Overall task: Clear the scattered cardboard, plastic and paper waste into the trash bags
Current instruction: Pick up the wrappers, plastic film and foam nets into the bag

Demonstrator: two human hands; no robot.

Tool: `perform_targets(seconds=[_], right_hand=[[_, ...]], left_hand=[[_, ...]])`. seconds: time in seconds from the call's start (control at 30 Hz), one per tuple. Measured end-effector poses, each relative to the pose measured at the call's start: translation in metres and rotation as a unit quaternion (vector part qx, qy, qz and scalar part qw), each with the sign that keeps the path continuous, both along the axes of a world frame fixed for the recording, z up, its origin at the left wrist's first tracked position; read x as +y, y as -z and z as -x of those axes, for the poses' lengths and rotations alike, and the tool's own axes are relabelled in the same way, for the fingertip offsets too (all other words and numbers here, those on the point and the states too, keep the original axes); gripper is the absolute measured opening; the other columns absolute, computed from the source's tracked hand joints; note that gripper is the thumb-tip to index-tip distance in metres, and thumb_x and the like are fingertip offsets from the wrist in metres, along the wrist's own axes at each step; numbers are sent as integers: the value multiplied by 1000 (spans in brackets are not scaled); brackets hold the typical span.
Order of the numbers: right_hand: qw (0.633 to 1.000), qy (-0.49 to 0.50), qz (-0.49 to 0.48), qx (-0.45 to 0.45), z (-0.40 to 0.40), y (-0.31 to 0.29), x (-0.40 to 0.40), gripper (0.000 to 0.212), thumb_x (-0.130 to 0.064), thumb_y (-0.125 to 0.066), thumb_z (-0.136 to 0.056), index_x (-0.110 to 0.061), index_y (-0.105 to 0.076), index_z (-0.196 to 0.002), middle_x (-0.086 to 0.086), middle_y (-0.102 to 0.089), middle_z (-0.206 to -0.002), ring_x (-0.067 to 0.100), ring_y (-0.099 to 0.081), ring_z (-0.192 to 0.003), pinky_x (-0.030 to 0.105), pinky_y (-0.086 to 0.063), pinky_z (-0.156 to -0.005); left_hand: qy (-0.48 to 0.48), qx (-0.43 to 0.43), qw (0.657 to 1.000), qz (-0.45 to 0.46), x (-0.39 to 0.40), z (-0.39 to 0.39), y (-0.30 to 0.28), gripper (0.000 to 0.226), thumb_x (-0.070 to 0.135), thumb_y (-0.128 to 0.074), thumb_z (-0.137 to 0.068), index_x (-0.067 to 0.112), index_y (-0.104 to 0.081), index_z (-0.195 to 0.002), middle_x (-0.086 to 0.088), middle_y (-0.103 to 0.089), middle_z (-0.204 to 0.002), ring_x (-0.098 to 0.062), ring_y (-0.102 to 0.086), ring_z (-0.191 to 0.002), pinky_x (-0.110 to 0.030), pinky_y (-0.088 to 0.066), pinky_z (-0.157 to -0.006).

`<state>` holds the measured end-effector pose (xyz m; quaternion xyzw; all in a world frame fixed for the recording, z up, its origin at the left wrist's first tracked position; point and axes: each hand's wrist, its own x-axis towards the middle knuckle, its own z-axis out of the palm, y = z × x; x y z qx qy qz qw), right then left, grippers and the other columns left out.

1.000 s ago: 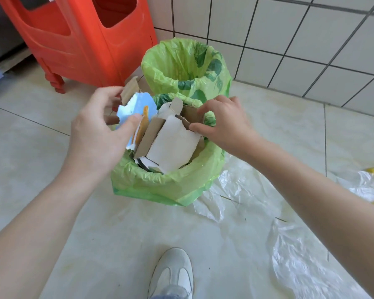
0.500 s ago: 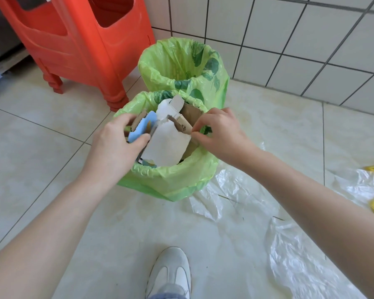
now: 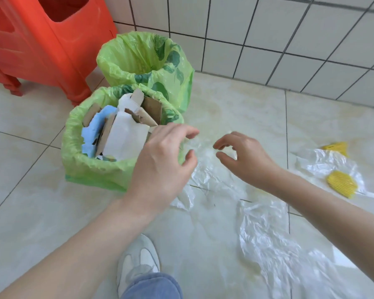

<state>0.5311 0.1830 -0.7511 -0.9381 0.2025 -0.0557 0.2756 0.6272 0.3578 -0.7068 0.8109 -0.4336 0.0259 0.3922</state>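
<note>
Two green trash bags stand on the tiled floor. The near bag (image 3: 91, 169) is stuffed with white, brown and blue cardboard pieces (image 3: 125, 134) that stick up above its rim. The far bag (image 3: 125, 61) behind it looks empty. My left hand (image 3: 162, 165) hovers to the right of the near bag with loosely curled fingers, holding nothing. My right hand (image 3: 244, 156) hangs beside it over clear plastic film (image 3: 205, 175) on the floor, fingers bent and empty. More clear film (image 3: 274, 244) spreads toward the lower right.
A red plastic stool (image 3: 41, 39) stands at the back left, next to the bags. A white tiled wall (image 3: 268, 29) closes the back. Yellow ridged pieces (image 3: 341, 184) lie on plastic film at the right. My white shoe (image 3: 136, 268) is at the bottom centre.
Both hands let go of the cardboard, which now stays in the near bag. They moved right, out of the bag and over the clear film. The view shifted right.
</note>
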Motion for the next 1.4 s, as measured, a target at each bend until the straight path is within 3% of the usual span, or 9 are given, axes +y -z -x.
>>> perform_targets(seconds=[0.13, 0.27, 0.4, 0.5, 0.63, 0.77, 1.03, 1.23, 1.4], right_hand=[[995, 22, -3, 102, 73, 29, -19, 17, -24, -57, -90, -22, -62, -107, -10, -57, -100, 12, -55, -100, 23, -42, -87], [979, 48, -16, 197, 142, 59, -27, 20, -29, -56, -92, -23, -59, -111, -9, -55, -104, 14, -54, -105, 27, -45, -90], [963, 31, -28, 265, 187, 87, -12, 31, -39, -54, -92, -25, -53, -120, -9, -51, -117, 13, -50, -112, 23, -41, -92], [963, 26, -56, 264, 201, 102, 5, 52, -48, -56, -88, -27, -41, -133, -8, -42, -128, 15, -43, -119, 25, -40, -97], [967, 20, -46, 250, 207, 117, 19, 78, -58, -59, -82, -29, -22, -144, -5, -28, -136, 20, -34, -121, 28, -40, -98], [956, -37, 46, 289, 210, 127, 22, 90, -58, -61, -78, -29, -10, -146, 0, -25, -142, 28, -29, -128, 37, -42, -100], [948, -38, 137, 284, 209, 136, 22, 44, -14, -62, -76, -22, -52, -118, 0, -57, -98, 27, -54, -91, 37, -42, -73], [977, 73, -113, 165, 207, 110, 10, 20, -18, -50, -81, -15, -64, -94, -9, -47, -80, 10, -49, -81, 25, -39, -70], [964, 146, -195, 106, 199, 84, -4, 45, -39, -41, -65, 3, -53, -75, 8, -50, -81, 21, -51, -79, 36, -42, -69]], left_hand=[[117, 116, 968, -188, -23, 24, 63, 38, 10, -61, -79, 18, -59, -116, 4, -60, -111, -17, -54, -108, -33, -45, -93], [140, 107, 868, -464, -20, 34, 120, 66, 19, -58, -81, 23, -31, -142, -3, -29, -145, -29, -28, -133, -36, -35, -105], [105, 61, 842, -526, -10, 37, 147, 73, 13, -51, -85, 30, -17, -147, -1, 11, -157, -37, -7, -141, -42, -33, -105], [106, 56, 824, -553, -7, 37, 162, 77, 8, -45, -86, 35, -10, -148, 1, 18, -157, -37, -9, -141, -41, -36, -102], [113, -24, 837, -535, -8, 42, 177, 73, 0, -43, -81, 28, -21, -145, -5, -8, -156, -34, -31, -127, -38, -43, -95], [131, -83, 871, -467, -8, 49, 188, 55, -13, -43, -73, 14, -47, -120, -7, -42, -127, -33, -43, -106, -40, -46, -68], [158, -36, 917, -364, -7, 58, 198, 25, -11, -69, -62, 11, -64, -75, -5, -57, -69, -29, -61, -68, -30, -47, -50], [173, -26, 953, -246, -14, 67, 180, 18, 20, -60, -81, 14, -56, -65, 6, -50, -61, -20, -45, -71, -27, -40, -60], [150, 65, 967, -194, -32, 68, 166, 20, 20, -62, -81, 12, -49, -67, 4, -46, -73, -19, -43, -81, -20, -32, -70]])
